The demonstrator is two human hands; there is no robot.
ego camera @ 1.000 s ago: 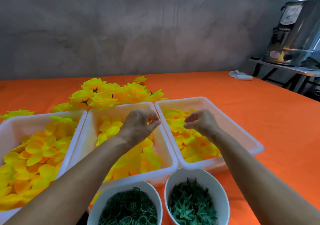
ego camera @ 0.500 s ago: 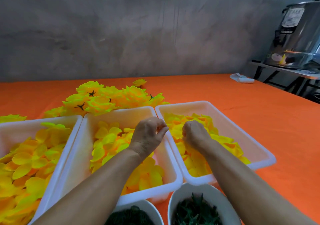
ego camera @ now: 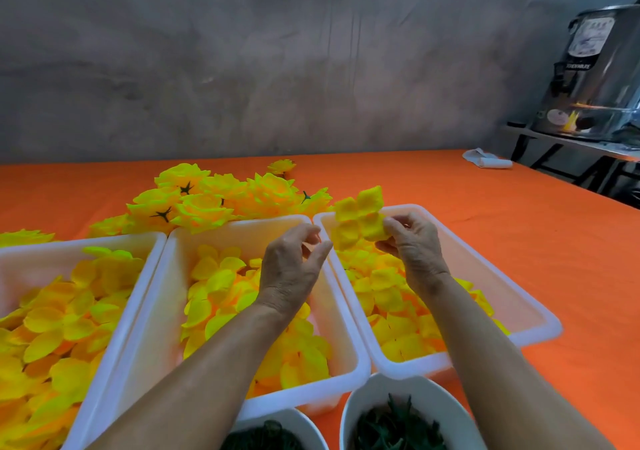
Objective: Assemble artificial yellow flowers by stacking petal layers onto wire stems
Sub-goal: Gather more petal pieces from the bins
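Orange table (ego camera: 450, 207), 3 petal trays.
Right hand (ego camera: 412, 245) has just lifted a petal layer (ego camera: 358, 217), fingers pinching it; left hand (ego camera: 291, 266) fingers apart, empty.

right hand (ego camera: 412, 245) pinching petal layer (ego camera: 358, 219), left hand (ego camera: 289, 266) curled

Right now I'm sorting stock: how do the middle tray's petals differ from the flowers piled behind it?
The middle tray's petals lie loose and flat inside white walls; the flowers are full layered heads lying on the orange cloth. Some flowers show dark green star backs; the petals show none. Both are bright yellow.
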